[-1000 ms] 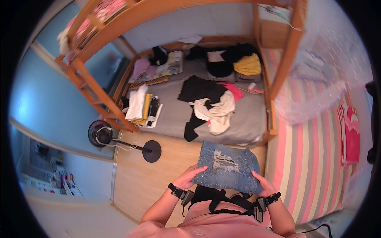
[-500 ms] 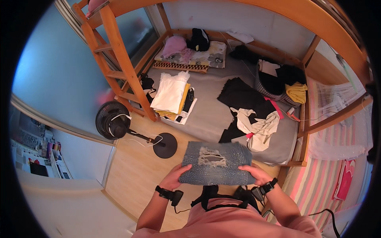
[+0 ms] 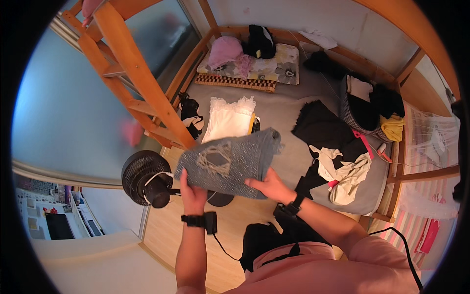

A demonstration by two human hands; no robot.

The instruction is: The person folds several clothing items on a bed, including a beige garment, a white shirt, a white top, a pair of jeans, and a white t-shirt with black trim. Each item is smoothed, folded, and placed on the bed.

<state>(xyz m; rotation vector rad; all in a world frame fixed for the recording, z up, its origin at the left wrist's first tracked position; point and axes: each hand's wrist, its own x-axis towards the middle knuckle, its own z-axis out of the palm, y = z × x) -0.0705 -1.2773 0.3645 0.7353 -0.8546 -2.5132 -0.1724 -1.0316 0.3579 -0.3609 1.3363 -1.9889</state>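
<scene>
A folded piece of blue denim (image 3: 240,159) with a ripped, frayed patch hangs in the air before me, tilted up at its right end. My left hand (image 3: 192,193) grips its lower left corner, thumb on top. On the lower right edge my right hand (image 3: 271,186) is closed, its thumb across the front. Just beyond the denim, a stack of folded clothes topped by a white lace-trimmed garment (image 3: 227,115) lies on the bed; the denim hides its near part.
Left of the bed (image 3: 274,108) stand a wooden ladder (image 3: 142,73) and a black fan (image 3: 146,179). Black clothing (image 3: 325,122) and a cream garment (image 3: 350,169) lie on the bed's right side, near a checked basket (image 3: 348,110) of clothes. Folded bedding (image 3: 274,63) is at the back.
Both hands have carried the denim left and forward, from over the floor to in front of the clothes stack. It has tilted, right end higher. The view has turned left.
</scene>
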